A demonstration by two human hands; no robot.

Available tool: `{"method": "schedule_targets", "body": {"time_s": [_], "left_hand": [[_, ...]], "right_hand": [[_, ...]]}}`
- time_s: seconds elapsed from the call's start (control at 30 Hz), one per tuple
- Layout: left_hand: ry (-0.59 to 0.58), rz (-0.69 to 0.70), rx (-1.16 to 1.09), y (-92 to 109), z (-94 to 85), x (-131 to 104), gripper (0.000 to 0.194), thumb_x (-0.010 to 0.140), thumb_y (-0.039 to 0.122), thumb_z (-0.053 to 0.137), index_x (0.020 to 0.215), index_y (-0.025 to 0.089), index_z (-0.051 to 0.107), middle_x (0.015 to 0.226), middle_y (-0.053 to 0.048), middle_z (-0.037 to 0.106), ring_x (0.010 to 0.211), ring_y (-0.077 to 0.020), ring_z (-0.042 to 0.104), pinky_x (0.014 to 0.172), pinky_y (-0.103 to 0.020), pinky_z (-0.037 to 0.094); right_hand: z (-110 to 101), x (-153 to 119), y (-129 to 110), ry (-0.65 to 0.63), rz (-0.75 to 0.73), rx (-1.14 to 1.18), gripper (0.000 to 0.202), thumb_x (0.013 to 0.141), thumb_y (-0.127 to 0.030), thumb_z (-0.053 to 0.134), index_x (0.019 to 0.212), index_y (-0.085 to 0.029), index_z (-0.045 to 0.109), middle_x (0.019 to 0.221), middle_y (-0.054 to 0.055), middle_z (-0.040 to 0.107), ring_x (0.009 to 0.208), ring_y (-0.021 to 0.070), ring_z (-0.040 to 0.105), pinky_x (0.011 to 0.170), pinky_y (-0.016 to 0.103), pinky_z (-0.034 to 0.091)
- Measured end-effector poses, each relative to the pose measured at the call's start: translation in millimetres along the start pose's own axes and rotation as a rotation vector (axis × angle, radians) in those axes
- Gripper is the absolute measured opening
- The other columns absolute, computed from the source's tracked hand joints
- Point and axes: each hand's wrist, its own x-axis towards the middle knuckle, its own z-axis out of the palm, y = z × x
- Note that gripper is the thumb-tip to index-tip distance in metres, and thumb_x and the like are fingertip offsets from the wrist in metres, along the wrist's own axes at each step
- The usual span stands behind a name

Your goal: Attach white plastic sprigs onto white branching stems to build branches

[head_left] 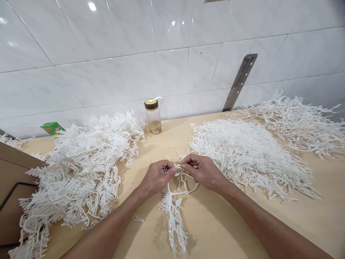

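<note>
My left hand (157, 176) and my right hand (203, 172) meet over the middle of the table. Both are closed in a pinch on a white plastic branch (172, 208). Its small tips show between the thumbs and fingers, while a bare curved stem loops below the hands. From that stem a feathery part hangs toward me. To the left lies a large heap of similar white branches (88, 158). Close by my right hand is a flat pile of small white sprigs (239, 151). The fingertips partly hide what they pinch.
A clear bottle (153, 120) with a dark and yellow lid stands by the tiled wall. Bare white stems (304, 122) are heaped at the far right. A metal bracket (239, 82) leans on the wall. A green carton (52, 128) and a cardboard box (16, 165) are at left.
</note>
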Motion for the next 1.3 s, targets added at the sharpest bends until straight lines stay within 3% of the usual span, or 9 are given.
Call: {"method": "schedule_targets", "body": {"time_s": [0.23,0.43,0.57,0.8,1.07,1.2,1.3], "left_hand": [[0.089,0.049,0.018,-0.1,1.6,-0.8,0.018,0.082,0.035,0.063,0.08,0.018,0.061,0.075,-0.001,0.063,0.072,-0.0145,0.058,0.069,-0.026,0.046],[0.143,0.126,0.081,-0.1,1.8,-3.9,0.017,0.086,0.035,0.061,0.092,0.019,0.063,0.081,-0.001,0.061,0.074,-0.0142,0.057,0.068,-0.025,0.044],[0.216,0.188,0.155,2.8,1.1,-5.6,0.015,0.086,0.034,0.062,0.088,0.019,0.061,0.081,-0.002,0.061,0.072,-0.0144,0.055,0.07,-0.026,0.044],[0.159,0.283,0.158,8.9,1.1,-6.5,0.011,0.086,0.025,0.061,0.09,0.02,0.07,0.089,-0.007,0.068,0.086,-0.0187,0.062,0.079,-0.029,0.046],[0.066,-0.042,-0.088,9.2,2.8,-1.6,0.022,0.076,0.037,0.07,0.076,0.015,0.068,0.078,-0.005,0.066,0.075,-0.017,0.059,0.071,-0.028,0.046],[0.042,-0.117,-0.192,13.3,1.0,-1.9,0.03,0.074,0.044,0.071,0.077,0.014,0.066,0.071,-0.002,0.063,0.065,-0.0129,0.052,0.064,-0.025,0.041],[0.056,-0.132,-0.172,14.7,1.4,-2.7,0.031,0.075,0.045,0.07,0.076,0.015,0.065,0.067,0.0,0.06,0.06,-0.0115,0.048,0.06,-0.024,0.038]], "right_hand": [[1.9,-0.9,-3.4,0.095,-0.12,-0.11,0.015,0.088,-0.028,0.057,0.088,-0.02,0.07,0.079,0.003,0.071,0.07,0.0162,0.064,0.064,0.027,0.048],[2.9,-1.9,-6.9,0.09,-0.166,-0.144,0.018,0.092,-0.03,0.052,0.087,-0.019,0.066,0.076,0.003,0.069,0.068,0.016,0.061,0.062,0.028,0.046],[3.2,-3.4,-7.2,0.086,-0.162,-0.129,0.019,0.093,-0.032,0.051,0.088,-0.019,0.064,0.073,0.002,0.065,0.065,0.0152,0.058,0.06,0.027,0.045],[2.3,-4.8,-11.5,0.055,-0.114,-0.069,0.021,0.094,-0.033,0.05,0.086,-0.019,0.062,0.071,0.0,0.062,0.055,0.0122,0.053,0.054,0.025,0.042],[3.7,-5.5,-10.4,0.085,-0.154,-0.115,0.018,0.093,-0.03,0.051,0.086,-0.019,0.063,0.074,0.002,0.065,0.065,0.0148,0.059,0.06,0.027,0.045],[2.7,-5.0,-10.2,0.079,-0.161,-0.115,0.014,0.09,-0.028,0.054,0.089,-0.019,0.065,0.081,0.004,0.068,0.071,0.0159,0.062,0.061,0.027,0.049],[0.6,-4.5,-11.4,0.091,-0.221,-0.111,0.017,0.09,-0.027,0.054,0.098,-0.02,0.067,0.097,0.008,0.068,0.075,0.016,0.062,0.056,0.025,0.049]]}}
